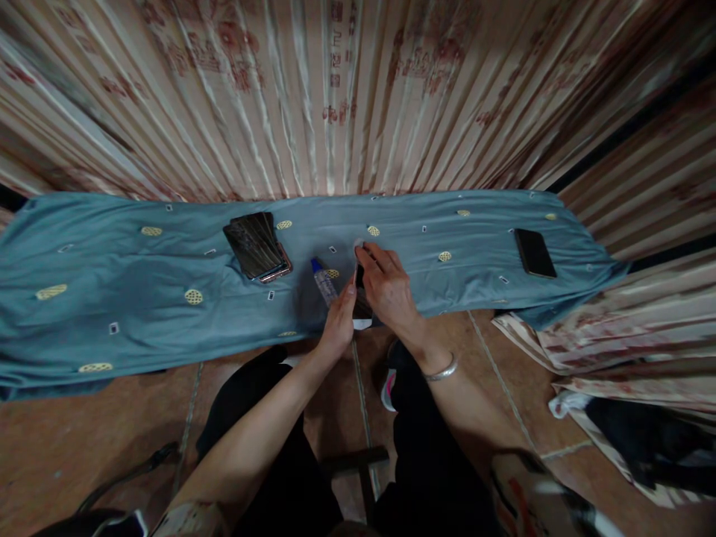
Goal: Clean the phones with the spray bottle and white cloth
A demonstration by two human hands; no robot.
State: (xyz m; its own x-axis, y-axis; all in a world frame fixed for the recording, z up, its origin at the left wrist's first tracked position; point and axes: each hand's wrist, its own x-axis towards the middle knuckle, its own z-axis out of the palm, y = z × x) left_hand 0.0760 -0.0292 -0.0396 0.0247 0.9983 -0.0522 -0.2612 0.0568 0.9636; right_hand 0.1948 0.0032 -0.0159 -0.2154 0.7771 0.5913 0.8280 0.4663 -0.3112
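Observation:
My left hand [339, 322] is closed around the lower left side of a dark smartphone [362, 304], held near the bench's front edge. My right hand [387, 287] is bent over the phone's upper part, fingers drawn together. A small whitish piece [359, 243] shows at those fingertips; what it is I cannot make out. Just left of the phone is a clear, printed bottle or tube with a blue cap [316, 265], its lower end close to my left hand. Most of the phone's face is hidden by my right hand.
A blue-green cloth [139, 313] covers the long bench. A fanned stack of dark phones [254, 245] lies on the left, and a single black phone [535, 253] on the right. A patterned curtain [335, 97] hangs behind; dark fabric [643, 440] lies at lower right.

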